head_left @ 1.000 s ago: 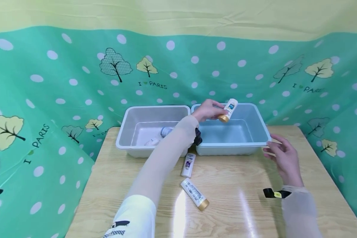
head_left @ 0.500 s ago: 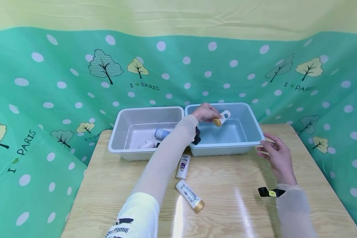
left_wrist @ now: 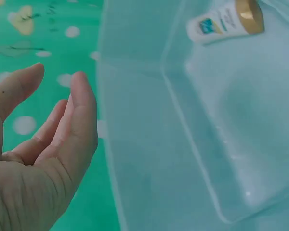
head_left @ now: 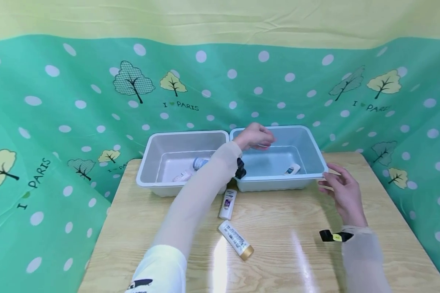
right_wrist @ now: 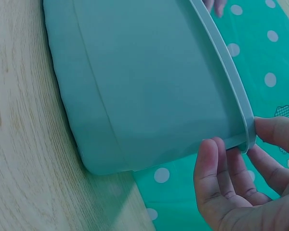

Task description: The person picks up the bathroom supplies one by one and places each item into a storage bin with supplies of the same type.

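My left hand [head_left: 256, 136] is over the back left part of the blue bin [head_left: 275, 178], its fingers relaxed and holding nothing. In the left wrist view, thumb and fingers of that hand [left_wrist: 53, 130] are spread apart. A small white bottle with a gold cap [left_wrist: 226, 21] lies on its side on the bin's floor; in the head view the bin's front wall partly hides this bottle [head_left: 292, 169]. With my right hand [head_left: 342, 191] I pinch the bin's front right rim corner, thumb above and fingers below, as the right hand [right_wrist: 245, 178] also shows in the right wrist view.
A grey bin [head_left: 143, 181] stands left of the blue one, with a blue-labelled bottle [head_left: 199, 163] and a pale bottle [head_left: 182, 176] inside. On the wooden table [head_left: 278, 244] lie a white bottle [head_left: 227, 204] and a gold-capped white bottle [head_left: 236, 240]. A patterned green cloth [head_left: 234, 89] hangs behind.
The left hand lowered the gold-capped bottle into the blue bin and let it go; the bottle now lies near the bin's front. The right hand has stayed at the rim corner.
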`<act>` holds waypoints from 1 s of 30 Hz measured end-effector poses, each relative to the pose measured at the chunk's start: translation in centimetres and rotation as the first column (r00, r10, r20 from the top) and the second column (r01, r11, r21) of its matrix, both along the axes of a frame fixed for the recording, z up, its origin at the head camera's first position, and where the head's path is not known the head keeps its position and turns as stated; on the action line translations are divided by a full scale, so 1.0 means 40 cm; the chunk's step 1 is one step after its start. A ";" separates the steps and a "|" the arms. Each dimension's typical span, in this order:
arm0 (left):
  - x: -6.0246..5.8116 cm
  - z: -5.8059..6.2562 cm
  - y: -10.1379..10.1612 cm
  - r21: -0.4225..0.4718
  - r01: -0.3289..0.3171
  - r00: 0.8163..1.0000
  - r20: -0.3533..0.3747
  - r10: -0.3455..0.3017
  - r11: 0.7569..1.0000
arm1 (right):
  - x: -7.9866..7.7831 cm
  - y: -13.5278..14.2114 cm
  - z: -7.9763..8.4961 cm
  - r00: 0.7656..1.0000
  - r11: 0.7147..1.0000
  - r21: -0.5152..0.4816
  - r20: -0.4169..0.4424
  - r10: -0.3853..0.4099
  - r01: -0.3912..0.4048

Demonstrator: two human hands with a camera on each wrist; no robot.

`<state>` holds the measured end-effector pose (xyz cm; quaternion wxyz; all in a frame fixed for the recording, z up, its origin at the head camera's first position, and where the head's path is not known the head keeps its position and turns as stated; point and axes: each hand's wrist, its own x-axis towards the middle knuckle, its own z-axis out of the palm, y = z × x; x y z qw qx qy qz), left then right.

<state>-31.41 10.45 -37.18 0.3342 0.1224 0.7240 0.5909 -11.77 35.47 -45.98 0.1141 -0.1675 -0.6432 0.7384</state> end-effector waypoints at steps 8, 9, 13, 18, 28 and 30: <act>0.106 0.072 -0.096 0.118 0.061 0.996 -0.073 -0.052 0.991 | -0.001 -0.003 0.003 1.000 0.999 -0.033 0.011 0.017 -0.017; 0.125 0.077 -0.111 0.138 0.075 0.995 -0.082 -0.064 0.988 | 0.000 -0.003 0.004 1.000 0.999 -0.031 0.013 0.018 -0.018; 0.200 0.085 -0.181 0.198 0.104 0.988 -0.131 -0.078 0.975 | 0.002 -0.004 0.006 1.000 0.999 -0.030 0.014 0.025 -0.025; 0.285 0.059 -0.266 0.225 0.090 0.984 -0.169 -0.052 0.970 | 0.007 -0.004 0.007 0.999 0.999 -0.040 0.023 0.025 -0.024; 0.428 -0.093 -0.394 0.241 0.065 0.991 -0.130 -0.034 0.968 | 0.010 -0.011 0.009 1.000 0.999 -0.032 0.021 0.005 -0.005; 0.449 -0.127 -0.412 0.244 0.039 0.995 -0.094 -0.017 0.969 | 0.009 -0.014 0.008 1.000 1.000 -0.021 0.021 0.006 -0.006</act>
